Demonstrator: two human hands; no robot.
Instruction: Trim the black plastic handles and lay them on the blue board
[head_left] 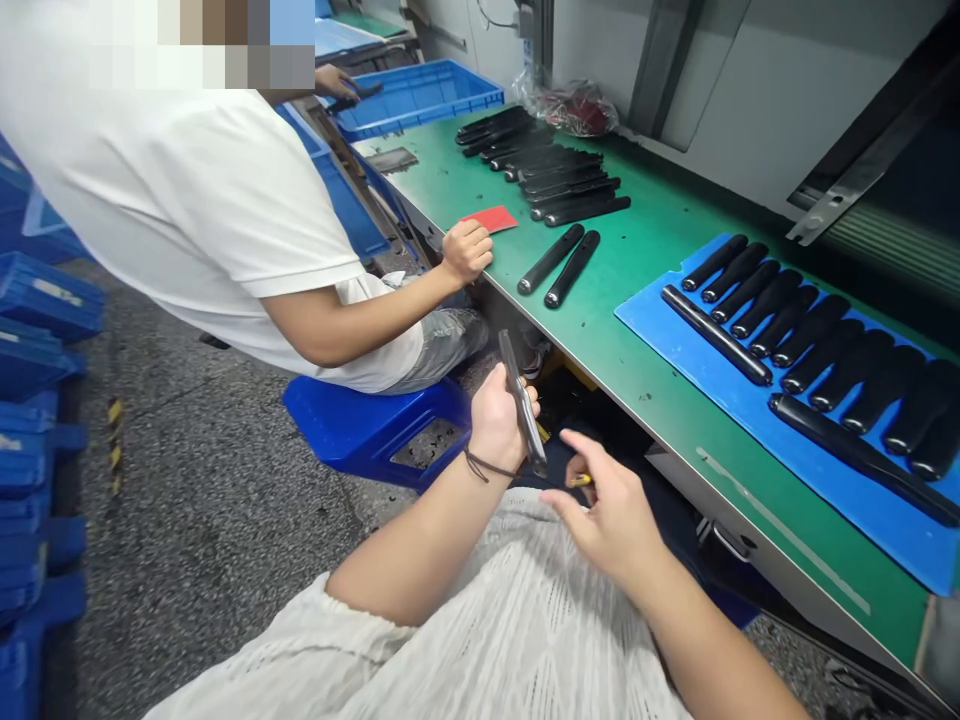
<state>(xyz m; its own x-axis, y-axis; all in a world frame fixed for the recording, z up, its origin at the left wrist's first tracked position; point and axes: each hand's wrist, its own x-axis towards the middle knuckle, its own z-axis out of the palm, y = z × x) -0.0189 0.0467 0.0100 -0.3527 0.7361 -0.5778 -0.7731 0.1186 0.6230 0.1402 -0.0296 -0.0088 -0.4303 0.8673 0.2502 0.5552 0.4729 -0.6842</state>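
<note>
I'm watching the left hand [496, 420] clenching around a slim black handle [521, 400], which is standing tilted just off the near edge of the green-topped bench [645, 300]; a dark cord [487, 467] is circling that wrist. The right hand [609, 515] is hanging beside it with its thumb and forefinger spread, and a small yellow object [580, 480] is showing by its fingers; I can't tell whether the hand is holding it. Nothing on the bench is touching either hand. Two black handles [561, 265] are lying side by side near the front edge, while more are lining up in a tight row [540, 165] toward the far end. A blue mat [675, 340] is carrying further black handles [810, 350] along the bench's right end. A seated co-worker's hand [466, 250] is resting at the bench's edge, just beside a red card [491, 219]; that person is sitting on a blue stool [375, 430], close to a blue crate [416, 98].
</note>
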